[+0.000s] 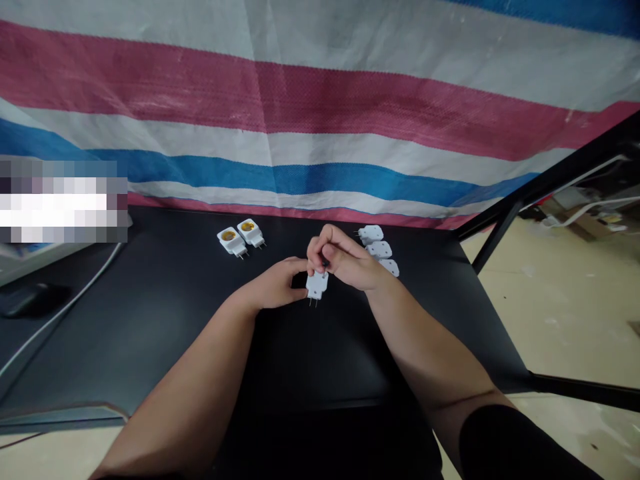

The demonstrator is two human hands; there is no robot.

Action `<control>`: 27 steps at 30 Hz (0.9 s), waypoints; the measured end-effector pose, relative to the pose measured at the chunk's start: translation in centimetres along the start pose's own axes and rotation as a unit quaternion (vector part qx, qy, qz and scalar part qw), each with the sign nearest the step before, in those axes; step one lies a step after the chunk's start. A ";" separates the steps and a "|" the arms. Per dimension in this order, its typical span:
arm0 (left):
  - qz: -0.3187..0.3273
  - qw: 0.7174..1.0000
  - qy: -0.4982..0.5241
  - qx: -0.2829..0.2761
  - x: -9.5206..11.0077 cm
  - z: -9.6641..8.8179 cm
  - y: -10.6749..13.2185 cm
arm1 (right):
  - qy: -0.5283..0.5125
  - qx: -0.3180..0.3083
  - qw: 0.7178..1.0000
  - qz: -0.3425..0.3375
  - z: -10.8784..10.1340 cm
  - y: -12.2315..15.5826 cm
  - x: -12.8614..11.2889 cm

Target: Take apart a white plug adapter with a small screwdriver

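My left hand (274, 285) grips a white two-pin plug adapter (317, 285) from the side, its metal pins pointing toward me. My right hand (341, 258) sits just above that adapter, its fingers pinched around a small dark item (325, 262) that is mostly hidden. Beyond my right hand lie 3 white plug adapters (379, 250) in a row, partly hidden behind it. Further left, 2 white adapters with yellow-ringed centres (240, 236) lie side by side, apart from both hands.
A black table (150, 347) carries everything, with a computer mouse (33, 300) and a pale cable (65, 320) at its left. A striped woven tarp (320, 113) hangs behind it. A black metal frame (545, 180) and a concrete floor (565, 307) lie to the right.
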State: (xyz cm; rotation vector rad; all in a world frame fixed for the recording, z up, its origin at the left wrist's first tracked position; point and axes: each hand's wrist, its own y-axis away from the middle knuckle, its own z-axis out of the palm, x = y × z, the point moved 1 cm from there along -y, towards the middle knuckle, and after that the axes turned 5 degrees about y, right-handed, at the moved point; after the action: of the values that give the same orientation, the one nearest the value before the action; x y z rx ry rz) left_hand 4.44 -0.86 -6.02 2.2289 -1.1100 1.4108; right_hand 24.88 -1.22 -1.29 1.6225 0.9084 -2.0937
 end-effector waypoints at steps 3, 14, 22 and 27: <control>0.003 1.000 0.004 0.002 0.1 0.0 0.0 | 0.007 0.015 1.000 0.024 0.0 -0.1 -0.1; -0.006 1.000 -0.001 -0.007 0.2 -0.2 0.0 | -0.011 0.032 0.999 0.022 0.0 -0.3 0.4; -0.001 1.000 -0.019 -0.014 0.0 -0.3 0.0 | -0.067 0.123 0.989 0.040 0.1 -0.8 -0.5; -0.036 0.999 0.012 -0.008 0.3 -0.4 0.1 | -0.065 0.201 0.977 0.029 -0.6 -0.9 -2.0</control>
State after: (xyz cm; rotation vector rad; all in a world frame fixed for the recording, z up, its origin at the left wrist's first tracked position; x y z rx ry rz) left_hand 4.19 -0.84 -5.65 2.2111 -1.0193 1.3904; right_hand 25.38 -0.41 0.80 1.6421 0.4039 -2.4229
